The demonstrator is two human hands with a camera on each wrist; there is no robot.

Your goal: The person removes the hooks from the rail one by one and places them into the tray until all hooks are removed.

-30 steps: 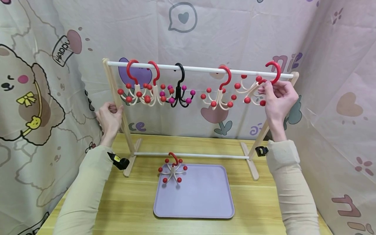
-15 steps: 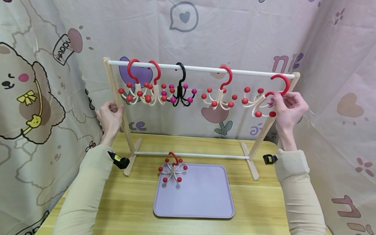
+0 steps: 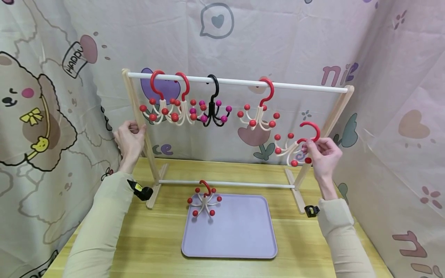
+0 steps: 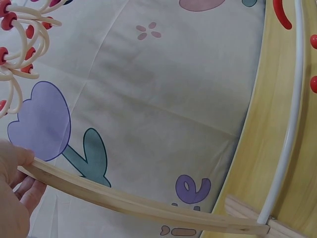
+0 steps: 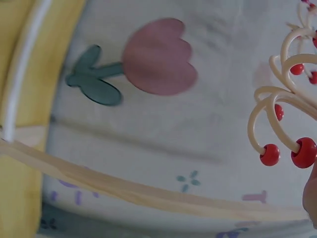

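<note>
My left hand (image 3: pixel 130 139) grips the left wooden post (image 3: pixel 149 150) of a hanging rack. In the left wrist view, thumb and fingers lie on either side of that post (image 4: pixel 124 201). My right hand (image 3: pixel 325 155) pinches a claw-shaped hanger (image 3: pixel 294 147) just below its red hook. Its curved cream arms end in red balls and tilt to the left. This hanger is in the air, below the white top rail (image 3: pixel 306 87) and in front of the right post (image 3: pixel 335 116). In the right wrist view, only a sliver of my right hand (image 5: pixel 311 196) shows.
Several hangers hang from the rail: a red-hooked pair at left, a black one (image 3: pixel 211 110) with pink balls, and another red-hooked one (image 3: pixel 260 112). A lilac tray (image 3: pixel 236 231) on the wooden table carries one more hanger (image 3: pixel 205 200). Printed cloth surrounds the table.
My right hand has carried its hanger from beside the rail's right end, first rightward, then down and left, well below the rail. The left hand stays on the post.
</note>
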